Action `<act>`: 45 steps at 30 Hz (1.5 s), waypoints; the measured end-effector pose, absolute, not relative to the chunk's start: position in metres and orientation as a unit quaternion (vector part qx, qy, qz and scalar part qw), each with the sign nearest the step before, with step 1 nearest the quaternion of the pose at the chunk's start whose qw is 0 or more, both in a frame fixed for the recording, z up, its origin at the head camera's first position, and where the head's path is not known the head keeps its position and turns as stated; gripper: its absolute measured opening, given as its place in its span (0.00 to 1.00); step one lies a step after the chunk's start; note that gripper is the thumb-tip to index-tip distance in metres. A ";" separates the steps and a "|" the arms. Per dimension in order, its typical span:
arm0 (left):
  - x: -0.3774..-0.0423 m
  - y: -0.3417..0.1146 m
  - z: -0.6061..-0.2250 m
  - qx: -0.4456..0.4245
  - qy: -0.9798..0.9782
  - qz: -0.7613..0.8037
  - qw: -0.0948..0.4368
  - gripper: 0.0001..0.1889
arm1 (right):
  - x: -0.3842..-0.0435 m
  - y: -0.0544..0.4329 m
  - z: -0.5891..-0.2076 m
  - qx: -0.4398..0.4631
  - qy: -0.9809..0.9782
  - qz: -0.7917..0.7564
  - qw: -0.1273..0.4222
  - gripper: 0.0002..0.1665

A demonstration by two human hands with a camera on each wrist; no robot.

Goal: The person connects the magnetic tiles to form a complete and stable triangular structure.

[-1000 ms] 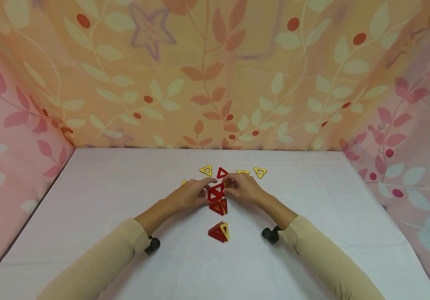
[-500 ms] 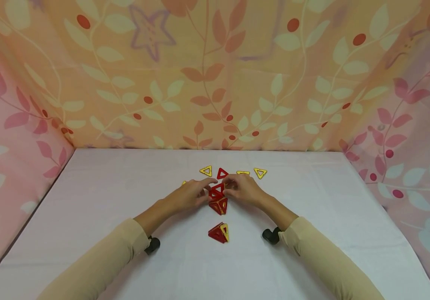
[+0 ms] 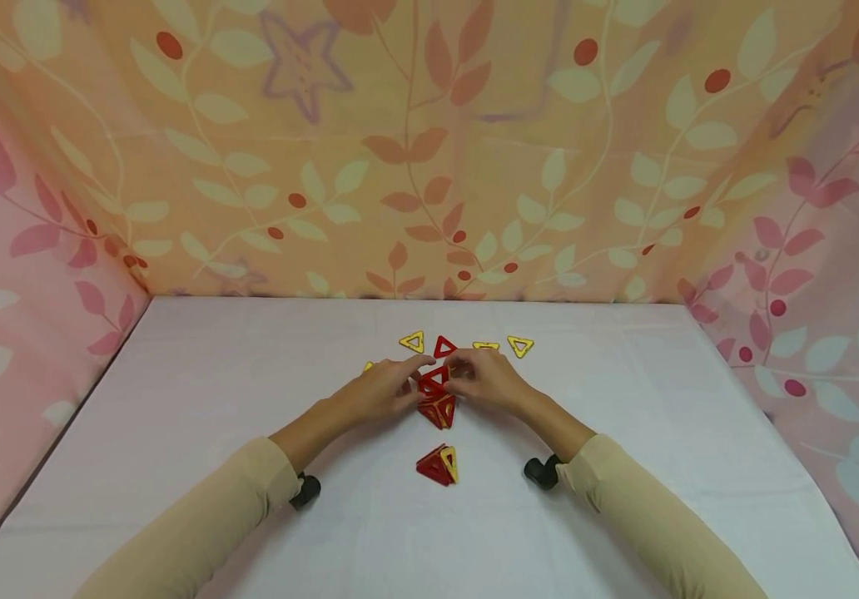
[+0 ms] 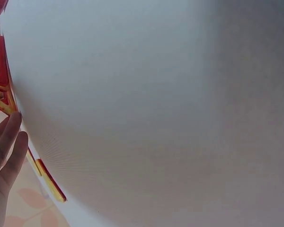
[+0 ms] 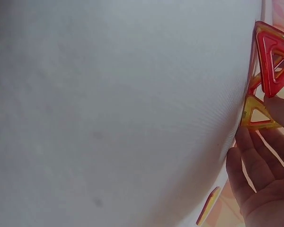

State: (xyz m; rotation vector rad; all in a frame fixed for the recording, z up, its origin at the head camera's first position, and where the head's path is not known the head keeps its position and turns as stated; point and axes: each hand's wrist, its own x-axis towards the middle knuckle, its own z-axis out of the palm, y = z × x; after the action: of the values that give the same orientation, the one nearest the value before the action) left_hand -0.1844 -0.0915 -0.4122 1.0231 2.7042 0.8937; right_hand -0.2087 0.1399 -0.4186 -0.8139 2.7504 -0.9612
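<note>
Between both hands stands a small cluster of red and yellow triangular magnetic tiles (image 3: 435, 380), partly hidden by fingers. My left hand (image 3: 388, 389) holds its left side; in the left wrist view its fingertips touch a yellow-edged tile (image 4: 8, 108). On the other side my right hand (image 3: 485, 378) grips the cluster. There, in the right wrist view, the thumb meets a red triangle tile (image 5: 267, 71) and the fingers touch a yellow one (image 5: 250, 115). Just nearer the body sits a red tile pyramid (image 3: 437, 412), close to or touching the cluster.
A separate red and yellow pyramid (image 3: 437, 466) sits closer to the body. Beyond the hands lie a loose red triangle (image 3: 444, 347) and yellow triangles (image 3: 413, 341), (image 3: 520, 346), (image 3: 485, 344). Another yellow tile (image 3: 368, 366) peeks out behind the left hand. White cloth (image 3: 235, 349) covers the table.
The left red tile between the hands has tilted up and inward, so it looks narrower. My left fingers have shifted slightly right; the right hand has barely moved.
</note>
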 end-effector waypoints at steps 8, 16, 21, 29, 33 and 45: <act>-0.184 -0.090 -0.412 0.328 0.895 0.296 0.065 0.30 | -0.208 0.140 -0.419 -0.272 0.909 -0.309 0.058 0.20; -0.187 -0.086 -0.409 0.318 0.894 0.309 0.068 0.29 | -0.208 0.139 -0.418 -0.273 0.909 -0.308 0.059 0.21; -0.189 -0.083 -0.408 0.311 0.895 0.314 0.065 0.27 | -0.209 0.140 -0.418 -0.277 0.908 -0.309 0.059 0.21; -0.193 -0.079 -0.408 0.292 0.895 0.331 0.066 0.24 | -0.209 0.139 -0.418 -0.280 0.907 -0.309 0.056 0.21; -0.196 -0.078 -0.410 0.283 0.891 0.347 0.067 0.22 | -0.209 0.139 -0.416 -0.276 0.906 -0.313 0.069 0.21; -0.202 -0.073 -0.412 0.259 0.892 0.363 0.071 0.20 | -0.211 0.139 -0.412 -0.287 0.902 -0.311 0.090 0.20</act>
State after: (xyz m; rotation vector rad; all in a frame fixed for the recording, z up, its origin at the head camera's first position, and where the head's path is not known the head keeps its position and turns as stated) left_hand -0.2024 -0.0727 -0.4122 0.7802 2.6825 1.0915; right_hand -0.2106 0.1395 -0.4123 -0.8519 2.6802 -0.9260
